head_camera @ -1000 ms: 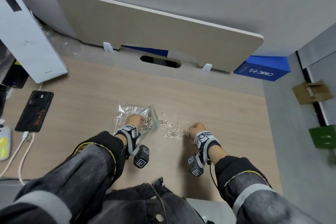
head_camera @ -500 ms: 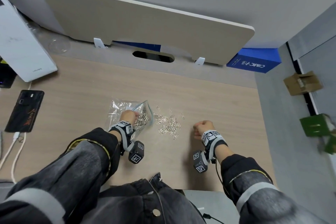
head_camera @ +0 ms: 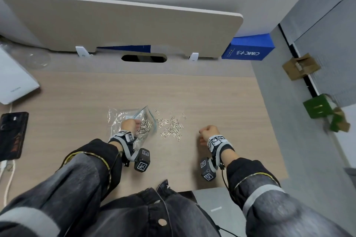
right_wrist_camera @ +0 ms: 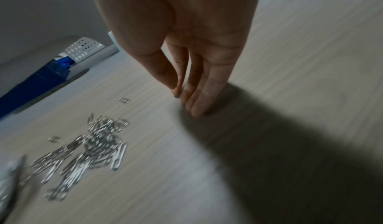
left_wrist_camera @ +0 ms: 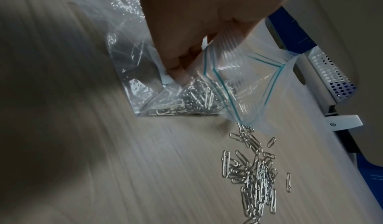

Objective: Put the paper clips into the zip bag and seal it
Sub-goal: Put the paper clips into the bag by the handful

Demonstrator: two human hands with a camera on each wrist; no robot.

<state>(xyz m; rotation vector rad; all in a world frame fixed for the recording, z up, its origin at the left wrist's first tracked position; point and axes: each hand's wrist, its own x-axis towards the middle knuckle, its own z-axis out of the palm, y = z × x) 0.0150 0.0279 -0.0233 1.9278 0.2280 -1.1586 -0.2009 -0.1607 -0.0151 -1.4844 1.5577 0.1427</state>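
The left hand (head_camera: 128,125) is covering part of the zip bag (head_camera: 117,115). Motion blur is smearing the loose paper clips (right_wrist_camera: 82,152) in the right wrist view. The right hand (right_wrist_camera: 186,50) fingertips are too blurred to tell whether they are pinching a clip. The phone (head_camera: 11,134) is being cropped by the frame edge.

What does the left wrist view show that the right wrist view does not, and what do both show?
Only the left wrist view shows the left hand pinching the zip bag open at its teal seal line, with paper clips inside already.

Only the right wrist view shows the right hand, fingers pointing down to the desk away from the pile; whether it pinches anything is unclear.

Both show the loose paper clips heaped on the desk and the blue box behind.
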